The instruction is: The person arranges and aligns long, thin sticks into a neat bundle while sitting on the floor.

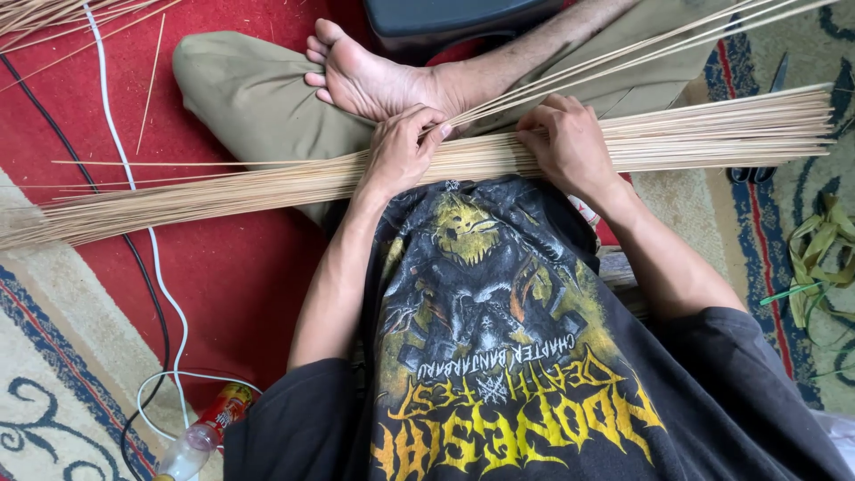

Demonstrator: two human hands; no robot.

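Note:
A long bundle of thin pale bamboo sticks [223, 191] lies across my lap, running from the left carpet to the right edge. My left hand [403, 147] rests on the bundle near its middle, fingers curled around several sticks [623, 58] that fan upward to the right. My right hand [570, 142] presses down on the bundle just to the right, fingers closed over the sticks. My bare foot [365, 76] lies just beyond both hands.
A red carpet [232, 276] with patterned border covers the floor. White and black cables [156, 267] run down the left, near a plastic bottle [203, 436]. Loose sticks [53, 18] lie top left. Scissors [757, 169] and green strips [815, 249] lie at right. A dark stool [445, 22] stands above.

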